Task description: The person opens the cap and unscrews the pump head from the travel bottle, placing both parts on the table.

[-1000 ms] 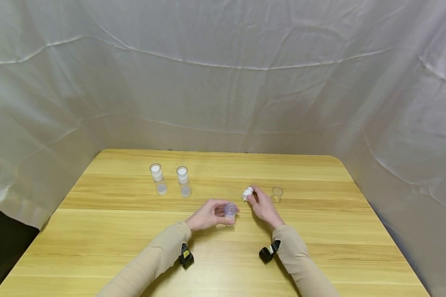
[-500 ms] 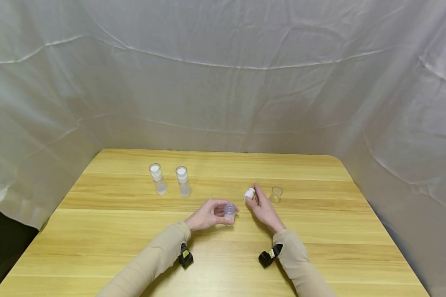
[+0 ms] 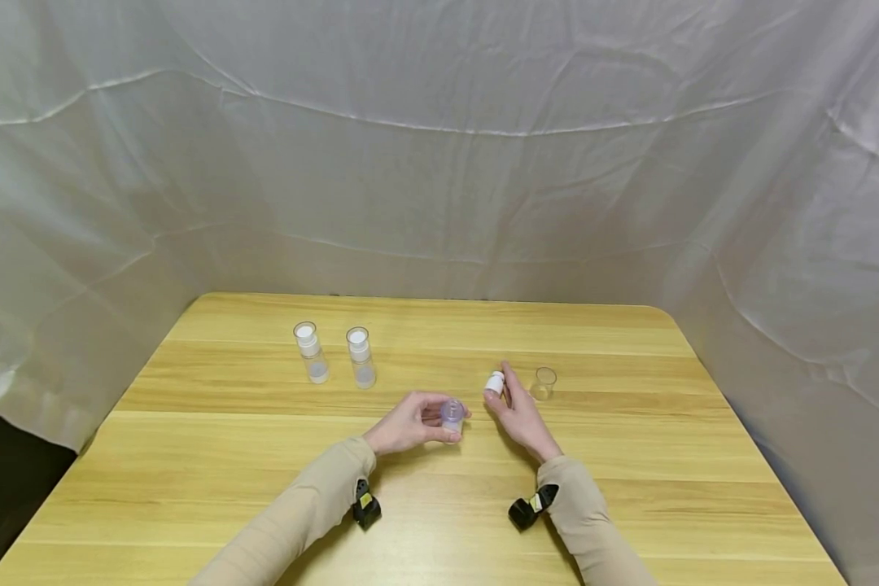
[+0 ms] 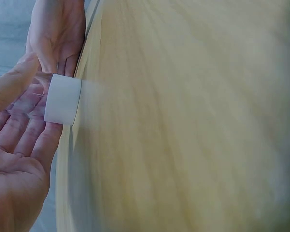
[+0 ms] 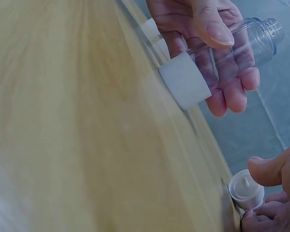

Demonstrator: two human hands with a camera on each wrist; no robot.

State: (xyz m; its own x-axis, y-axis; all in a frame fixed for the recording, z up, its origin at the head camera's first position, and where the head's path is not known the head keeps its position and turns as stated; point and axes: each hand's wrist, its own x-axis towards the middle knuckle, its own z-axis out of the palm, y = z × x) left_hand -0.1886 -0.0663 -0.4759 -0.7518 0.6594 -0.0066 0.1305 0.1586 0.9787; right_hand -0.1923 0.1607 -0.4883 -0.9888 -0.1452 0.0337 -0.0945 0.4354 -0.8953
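A grey, satiny curtain [image 3: 439, 187] with wavy horizontal creases hangs behind a yellow wood-grain table [image 3: 630, 456] with rounded far corners. The left hand [image 3: 406, 425] grips a clear, smooth cylindrical bottle with a white base band [image 3: 452, 413], its thumb and fingers curled around the transparent wall; the bottle is over the near-middle of the table. Just beside it, the right hand [image 3: 520, 413] has thumb and fingers about a small white stepped pump piece [image 3: 495, 382], though whether they pinch it I cannot tell. A clear, thin-walled cup [image 3: 544, 383] stands to the right of that hand. On the left stand two transparent capped bottles [image 3: 361, 356], white tops visible inside their clear caps and a pale disc low in each body. The gripped bottle's long axis is upright, threaded neck up, base band down; the pump piece's narrow end points upward.
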